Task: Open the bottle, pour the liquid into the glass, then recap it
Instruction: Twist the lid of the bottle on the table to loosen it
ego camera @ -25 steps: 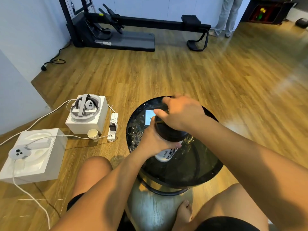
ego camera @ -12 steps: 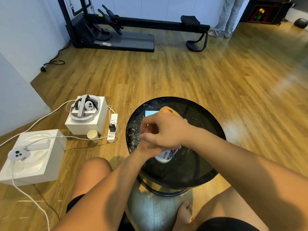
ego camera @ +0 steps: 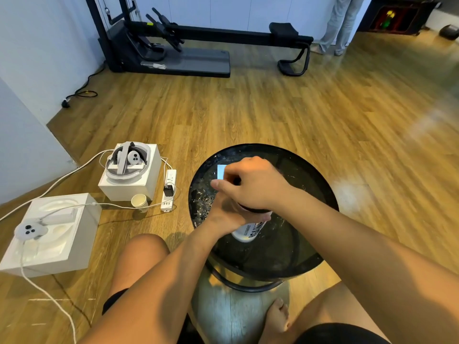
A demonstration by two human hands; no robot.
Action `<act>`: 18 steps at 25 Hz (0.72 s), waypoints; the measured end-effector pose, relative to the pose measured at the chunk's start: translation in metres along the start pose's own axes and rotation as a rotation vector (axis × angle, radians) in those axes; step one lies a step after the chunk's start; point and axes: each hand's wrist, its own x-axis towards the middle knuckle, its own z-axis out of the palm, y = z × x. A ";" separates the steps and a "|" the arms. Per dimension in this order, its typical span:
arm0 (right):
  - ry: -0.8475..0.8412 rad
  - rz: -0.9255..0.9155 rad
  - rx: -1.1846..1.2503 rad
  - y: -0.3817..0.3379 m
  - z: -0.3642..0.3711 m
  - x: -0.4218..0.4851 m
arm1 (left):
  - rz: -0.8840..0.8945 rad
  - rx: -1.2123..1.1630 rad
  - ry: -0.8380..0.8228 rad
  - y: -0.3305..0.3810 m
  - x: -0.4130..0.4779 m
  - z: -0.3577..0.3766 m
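One white bottle (ego camera: pixel 248 232) with black lettering stands between both hands on the round black table (ego camera: pixel 293 254). Only its lower part shows beneath them. The left hand (ego camera: pixel 224 216) is wrapped round the bottle's body from the left, steadying it. The right hand (ego camera: pixel 250 186) is closed down over the dark cap (ego camera: pixel 253 209), fingers curled round its rim and thumb pointing left.

Over the last second the right wrist has swung round on top of the bottle while the left hand barely shifted. The cap has not lifted away, so a twist looks to be under way with the cap on the neck. Whether it is loosening or tightening cannot be told. No glass shows; it may be hidden behind the right hand.

Left of the left hand, on the floor, sit a paper cup (ego camera: pixel 139 200) and a power strip (ego camera: pixel 169 189).
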 end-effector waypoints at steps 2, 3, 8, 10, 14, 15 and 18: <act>0.027 -0.092 0.224 -0.008 -0.002 -0.006 | 0.043 -0.002 -0.030 0.000 -0.001 0.000; 0.100 -0.131 0.293 -0.010 -0.006 -0.007 | 0.045 -0.030 -0.038 0.000 0.000 -0.001; -0.026 0.327 -0.275 0.014 -0.023 0.005 | 0.018 0.035 0.070 0.001 0.000 -0.003; -0.081 0.315 -0.213 0.016 -0.018 0.008 | 0.002 0.060 0.071 0.000 0.000 -0.002; -0.106 0.032 0.059 -0.009 -0.009 0.006 | -0.038 0.038 -0.012 0.000 0.000 -0.002; -0.109 -0.033 0.109 -0.015 -0.008 0.003 | -0.027 0.052 -0.047 0.002 -0.002 -0.002; 0.075 -0.087 0.224 -0.013 -0.016 0.003 | 0.007 0.032 -0.009 0.001 -0.001 -0.002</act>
